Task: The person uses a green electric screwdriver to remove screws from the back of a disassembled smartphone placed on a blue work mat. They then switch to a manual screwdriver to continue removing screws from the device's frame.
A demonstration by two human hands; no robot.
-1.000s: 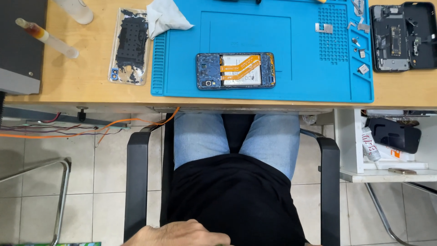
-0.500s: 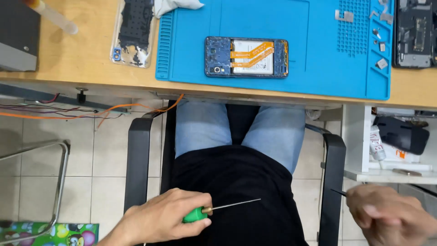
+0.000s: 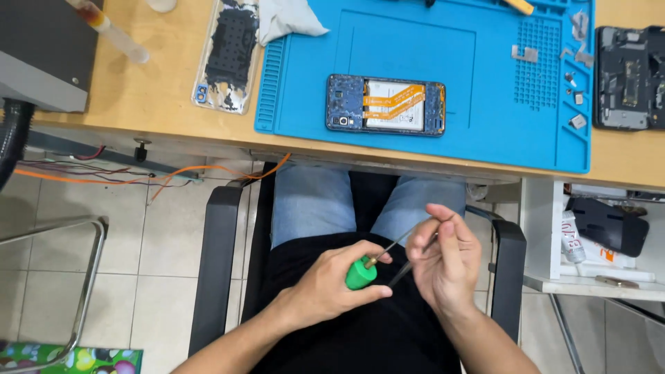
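My left hand (image 3: 331, 284) grips a small screwdriver with a green handle (image 3: 360, 273) over my lap. Its thin metal shaft runs up and right to my right hand (image 3: 447, 260), whose fingertips pinch the shaft near the tip together with a second thin dark tool. Above, on the blue work mat (image 3: 485, 142), lies an opened phone (image 3: 385, 104) with its back off, showing a blue frame and orange flex cables. Neither hand touches the phone.
A removed phone back cover (image 3: 227, 55) lies on the wooden desk left of the mat, near a white cloth (image 3: 285, 19) and a syringe-like tube (image 3: 111, 31). Small metal parts (image 3: 576, 97) sit on the mat's right side. A second dismantled phone (image 3: 629, 77) lies far right. Chair armrests (image 3: 213, 263) flank my legs.
Both hands have risen from the bottom edge and come together over my lap. The right hand now pinches the screwdriver shaft. The view has tilted down a little.
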